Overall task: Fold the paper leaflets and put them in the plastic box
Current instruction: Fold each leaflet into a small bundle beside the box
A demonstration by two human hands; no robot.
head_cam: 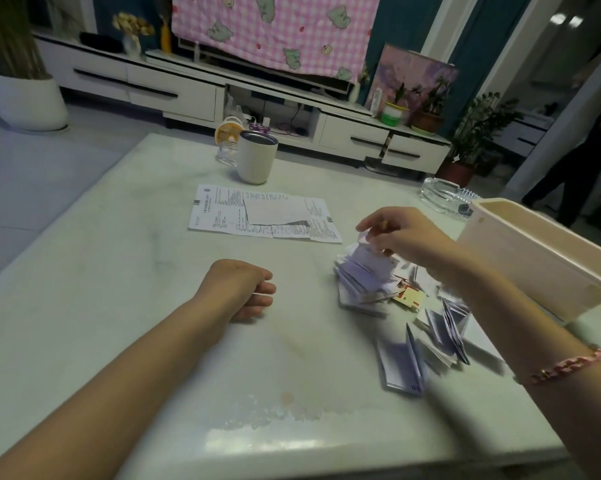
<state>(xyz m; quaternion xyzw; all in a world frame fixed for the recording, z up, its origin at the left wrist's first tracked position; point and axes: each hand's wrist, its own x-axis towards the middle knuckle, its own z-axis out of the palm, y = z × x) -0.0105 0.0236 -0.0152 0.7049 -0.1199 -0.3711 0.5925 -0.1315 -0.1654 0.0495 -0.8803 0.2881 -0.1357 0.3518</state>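
Beneath the right grip (392, 230), which pinches one folded leaflet (363, 239), the loose leaflet pile (364, 275) may topple if dragged; left grip (243, 289) lies loosely curled, empty.

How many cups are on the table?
1. A cream cup stands at the far side of the table, just beyond the flat printed leaflet. A clear thing behind it is partly hidden, so I cannot tell what it is.
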